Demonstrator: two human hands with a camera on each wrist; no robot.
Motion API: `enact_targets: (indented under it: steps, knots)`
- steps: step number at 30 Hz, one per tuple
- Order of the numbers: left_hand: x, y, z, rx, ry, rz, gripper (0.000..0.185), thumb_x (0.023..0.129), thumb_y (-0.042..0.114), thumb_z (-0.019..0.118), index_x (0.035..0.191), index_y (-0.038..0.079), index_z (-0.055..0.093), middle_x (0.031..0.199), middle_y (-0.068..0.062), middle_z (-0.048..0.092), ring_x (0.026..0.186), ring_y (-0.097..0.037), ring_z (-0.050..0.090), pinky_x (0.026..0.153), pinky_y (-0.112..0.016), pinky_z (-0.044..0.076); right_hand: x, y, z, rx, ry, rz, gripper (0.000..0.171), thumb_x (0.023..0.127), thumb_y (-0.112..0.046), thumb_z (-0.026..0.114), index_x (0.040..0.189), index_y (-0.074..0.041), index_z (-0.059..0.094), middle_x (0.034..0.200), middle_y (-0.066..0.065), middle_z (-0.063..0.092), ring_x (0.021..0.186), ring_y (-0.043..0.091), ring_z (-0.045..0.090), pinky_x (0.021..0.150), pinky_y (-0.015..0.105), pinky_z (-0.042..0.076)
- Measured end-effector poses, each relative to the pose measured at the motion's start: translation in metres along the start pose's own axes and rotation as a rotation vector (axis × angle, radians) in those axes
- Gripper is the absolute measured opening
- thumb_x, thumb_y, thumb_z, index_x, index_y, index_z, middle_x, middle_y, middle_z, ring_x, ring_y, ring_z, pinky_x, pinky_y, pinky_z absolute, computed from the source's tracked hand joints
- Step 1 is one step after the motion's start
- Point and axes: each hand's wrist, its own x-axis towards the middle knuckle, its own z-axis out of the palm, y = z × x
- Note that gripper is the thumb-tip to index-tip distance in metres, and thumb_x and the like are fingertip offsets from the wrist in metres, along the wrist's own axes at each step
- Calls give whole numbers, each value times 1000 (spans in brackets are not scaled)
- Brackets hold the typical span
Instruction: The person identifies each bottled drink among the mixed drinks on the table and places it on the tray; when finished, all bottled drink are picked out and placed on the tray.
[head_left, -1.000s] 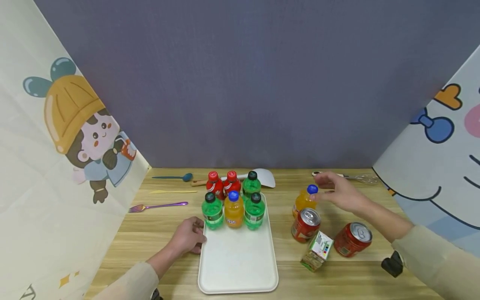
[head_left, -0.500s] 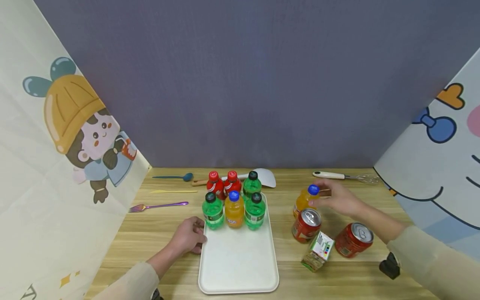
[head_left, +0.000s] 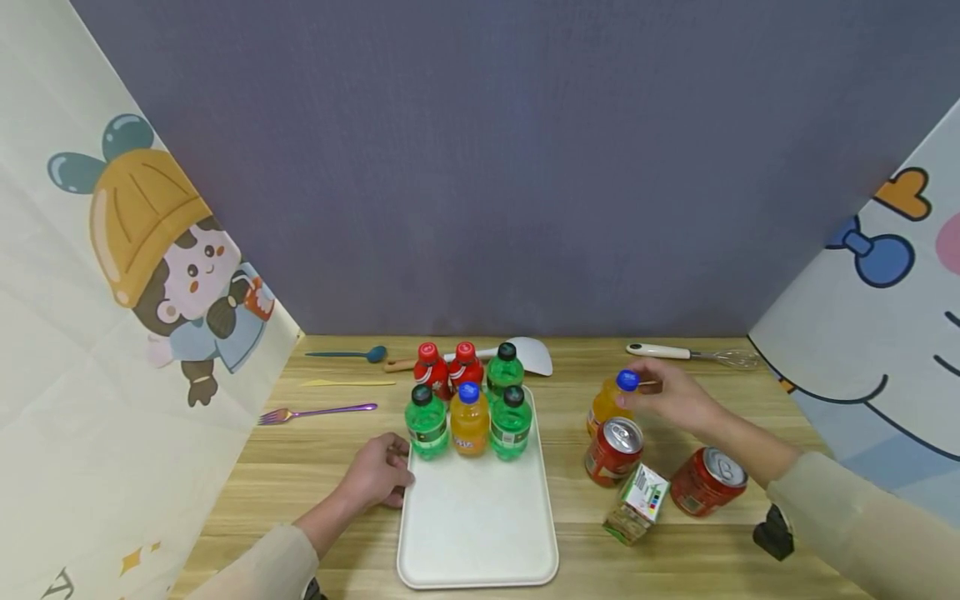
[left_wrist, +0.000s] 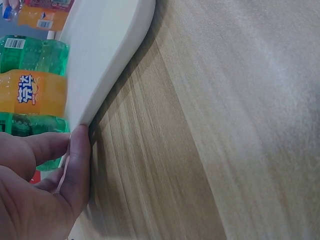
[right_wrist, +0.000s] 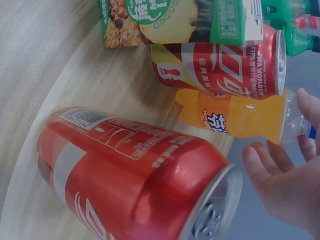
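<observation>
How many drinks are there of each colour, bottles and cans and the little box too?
Green bottles: 3
Red bottles: 2
Orange bottles: 2, one on the tray, one off it by the right hand
Red cans: 2
Juice box: 1
Total: 10

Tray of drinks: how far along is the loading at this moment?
Six bottles already stand at the far end of the white tray, which the left hand steadies at its edge. The right hand is at the cap of the orange bottle on the table. Two red cans and a carton remain off the tray.
</observation>
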Motion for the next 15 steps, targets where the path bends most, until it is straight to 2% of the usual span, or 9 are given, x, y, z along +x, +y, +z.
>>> enact_targets:
  steps: [6, 15]
  knots:
    - [0, 1, 0, 10, -3, -2, 45, 81, -11, 73, 123, -6, 57, 90, -14, 60, 67, -22, 65, 52, -37, 62, 0, 0, 0, 60, -21, 14, 46, 93, -24, 77, 126, 0, 56, 129, 23, 62, 114, 33, 66, 92, 42, 62]
    - [0, -1, 2, 9, 8, 12, 45, 81, -11, 72, 122, -6, 57, 89, -14, 60, 65, -21, 65, 51, -37, 62, -1, 0, 0, 118, -15, 21, 49, 92, -21, 78, 127, 3, 55, 128, 25, 61, 110, 31, 68, 83, 32, 64]
